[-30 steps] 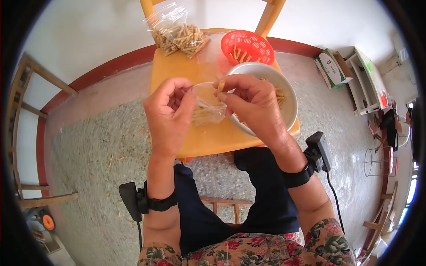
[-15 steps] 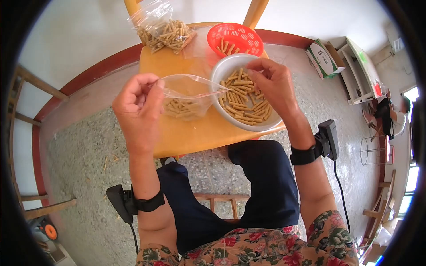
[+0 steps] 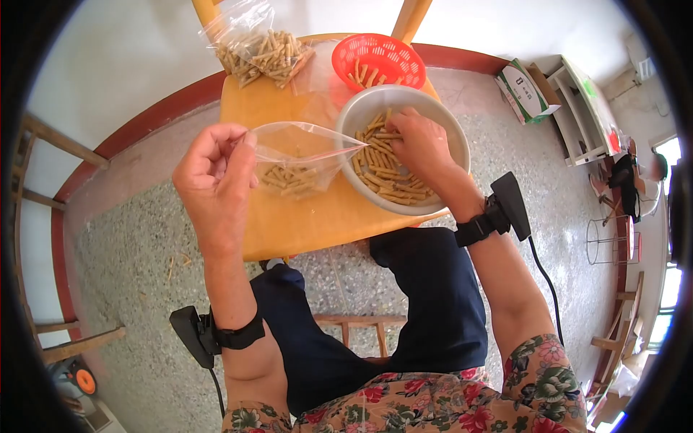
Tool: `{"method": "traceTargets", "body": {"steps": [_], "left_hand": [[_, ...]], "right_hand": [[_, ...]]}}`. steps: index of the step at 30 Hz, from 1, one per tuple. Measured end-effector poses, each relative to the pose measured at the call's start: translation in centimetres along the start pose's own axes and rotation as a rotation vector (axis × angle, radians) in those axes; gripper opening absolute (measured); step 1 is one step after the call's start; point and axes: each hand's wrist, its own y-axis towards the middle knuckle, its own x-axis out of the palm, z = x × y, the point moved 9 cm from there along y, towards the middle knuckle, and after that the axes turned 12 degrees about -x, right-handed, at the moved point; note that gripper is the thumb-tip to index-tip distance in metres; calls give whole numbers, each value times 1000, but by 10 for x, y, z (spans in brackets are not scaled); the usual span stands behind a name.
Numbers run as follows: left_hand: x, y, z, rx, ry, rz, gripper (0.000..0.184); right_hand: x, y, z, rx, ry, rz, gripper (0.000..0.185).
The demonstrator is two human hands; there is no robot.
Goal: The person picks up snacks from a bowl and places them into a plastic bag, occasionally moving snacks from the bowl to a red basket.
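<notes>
My left hand (image 3: 219, 164) pinches the top corner of a clear zip bag (image 3: 307, 155), whose mouth gapes open. Several short tan stick pieces (image 3: 289, 179) lie in the bottom of that bag, above the yellow chair seat. My right hand (image 3: 424, 144) reaches down inside a grey bowl (image 3: 463, 137), touching the tan sticks (image 3: 386, 162) there. Its fingertips are hidden behind the hand and among the sticks, so I cannot make out what they grip. The bag's far corner hangs at the bowl's left rim.
A red basket (image 3: 382, 54) with a few sticks stands behind the bowl. A filled clear bag (image 3: 263, 58) lies at the back left of the yellow chair seat (image 3: 289, 231). A green-white box (image 3: 523, 90) sits on the floor. A person (image 3: 642, 184) sits far right.
My right hand has moved down and left from above the bowl into the sticks. My left hand keeps hold of the zip bag, slightly shifted left.
</notes>
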Motion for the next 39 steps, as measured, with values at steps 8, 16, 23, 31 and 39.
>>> {"method": "traceTargets", "body": {"steps": [8, 16, 23, 31, 39], "left_hand": [[1, -1, 2, 21, 18, -5, 4], [3, -2, 3, 26, 12, -17, 3], [5, -3, 4, 16, -13, -22, 4], [7, -5, 3, -6, -54, -34, 4], [8, -4, 2, -12, -35, -23, 4]], "right_hand": [[-2, -2, 2, 56, 36, -17, 8], [-6, -6, 1, 91, 98, -69, 7], [-14, -21, -8, 316, 1215, 23, 15], [-34, -20, -54, 292, 1783, 4, 21], [-57, -13, -83, 192, 1600, 27, 18]]}}
